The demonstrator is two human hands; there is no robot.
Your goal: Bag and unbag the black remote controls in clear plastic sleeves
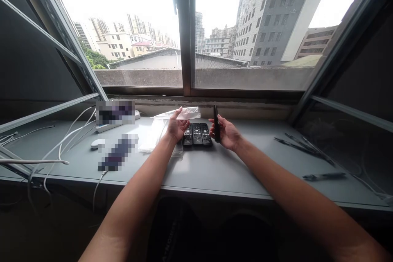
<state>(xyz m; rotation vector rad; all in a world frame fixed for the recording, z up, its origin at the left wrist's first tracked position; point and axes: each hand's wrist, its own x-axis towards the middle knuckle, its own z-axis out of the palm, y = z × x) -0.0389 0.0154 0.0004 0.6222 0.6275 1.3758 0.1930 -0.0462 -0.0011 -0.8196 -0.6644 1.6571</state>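
Observation:
My left hand (178, 126) is closed on a clear plastic bag (192, 113), which stretches out flat to both sides of the fingers. In my right hand (226, 131) a black remote control (216, 123) stands upright, seen edge-on, gripped between thumb and fingers. Between and below the hands, several black remote controls (196, 135) lie side by side on the grey table, buttons up. A pile of clear plastic bags (153, 136) rests left of them, partly behind my left forearm.
On the left are a white power strip (136, 115), white cables (66, 135), a small white case (97, 143) and a blurred-out dark device (118, 153). Dark cables (297, 145) and a pen-like object (324, 176) lie right. Metal shelf frames and a window edge the table (215, 176).

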